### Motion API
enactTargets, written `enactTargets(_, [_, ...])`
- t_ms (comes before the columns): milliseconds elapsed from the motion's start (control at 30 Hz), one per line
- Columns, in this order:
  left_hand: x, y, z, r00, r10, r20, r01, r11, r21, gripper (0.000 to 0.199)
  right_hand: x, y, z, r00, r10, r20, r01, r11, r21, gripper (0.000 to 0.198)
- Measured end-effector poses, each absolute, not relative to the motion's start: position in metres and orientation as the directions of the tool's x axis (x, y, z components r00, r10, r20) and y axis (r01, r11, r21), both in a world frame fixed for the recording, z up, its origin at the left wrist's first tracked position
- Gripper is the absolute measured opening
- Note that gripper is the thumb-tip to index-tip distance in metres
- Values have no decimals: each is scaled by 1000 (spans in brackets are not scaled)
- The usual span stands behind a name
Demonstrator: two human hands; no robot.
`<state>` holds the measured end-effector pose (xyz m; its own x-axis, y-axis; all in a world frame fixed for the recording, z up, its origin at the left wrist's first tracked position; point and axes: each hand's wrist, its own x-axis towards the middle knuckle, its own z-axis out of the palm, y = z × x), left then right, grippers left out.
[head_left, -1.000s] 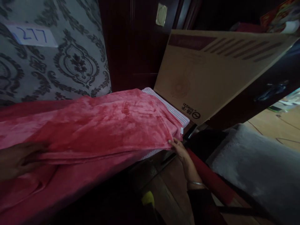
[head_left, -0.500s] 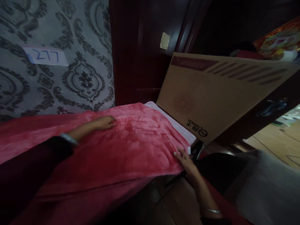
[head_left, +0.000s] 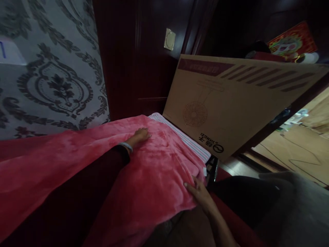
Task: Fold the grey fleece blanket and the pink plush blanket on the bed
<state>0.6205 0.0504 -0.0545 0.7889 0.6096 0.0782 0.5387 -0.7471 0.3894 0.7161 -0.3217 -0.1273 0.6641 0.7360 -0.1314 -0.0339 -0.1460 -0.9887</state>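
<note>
A fuzzy pink-red blanket [head_left: 159,171] covers a raised surface, its folds running leftward and its front edge hanging down. My left hand [head_left: 140,135] lies on top of it near the far end, palm down, fingers stretched out on the pile. At the near right corner my right hand [head_left: 202,195] takes the blanket's edge, thumb on top and the other fingers partly hidden by a fold. A small white tag [head_left: 205,171] sticks out just beyond those fingers. Along the far right side, a striped pad [head_left: 190,139] shows from under the blanket.
A large cardboard box [head_left: 231,99] leans beside the striped pad. Behind are a dark red wooden panel [head_left: 128,68] and patterned wallpaper [head_left: 61,85]. Grey fabric [head_left: 295,206] lies at lower right, with a light floor [head_left: 295,147] and thin cables beyond.
My left hand has slid right and slightly up over the blanket. My right hand has moved slightly down and left, the blanket's corner bunching beside it. The view has shifted right.
</note>
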Motion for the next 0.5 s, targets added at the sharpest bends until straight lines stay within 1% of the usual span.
enactTargets(100, [638,58,-56,775,631,38,573,-727,379,33,725,-319,-114,703,702,-116,-24,-140,-990,52])
enactTargets(167, [646,60,-44,774,627,80,558,-738,380,27,740,-315,-92,751,656,-69,32,-141,-990,46])
enactTargets(200, [651,61,-34,768,629,123,548,-744,382,26,750,-312,-77,784,620,-32,73,-143,-987,43])
enactTargets(267, [665,64,-5,743,629,230,521,-759,391,37,779,-304,-46,854,514,76,176,-149,-973,38])
enactTargets(333, [681,68,28,709,626,325,496,-770,401,54,813,-295,-18,910,356,212,283,-159,-946,34])
enactTargets(367, [689,71,43,691,632,350,496,-767,407,47,831,-289,-8,930,275,242,299,-189,-935,34])
enactTargets(400, [695,73,56,677,640,365,495,-762,418,53,848,-284,-2,945,209,250,298,-240,-924,34])
enactTargets(433, [698,75,65,670,641,376,490,-761,425,64,864,-278,2,955,164,246,287,-307,-907,33])
enactTargets(467, [698,76,70,671,634,383,481,-766,426,75,877,-272,2,963,139,232,268,-379,-886,31])
enactTargets(500, [693,75,71,688,613,389,462,-783,417,77,888,-265,-1,969,125,211,245,-449,-859,27])
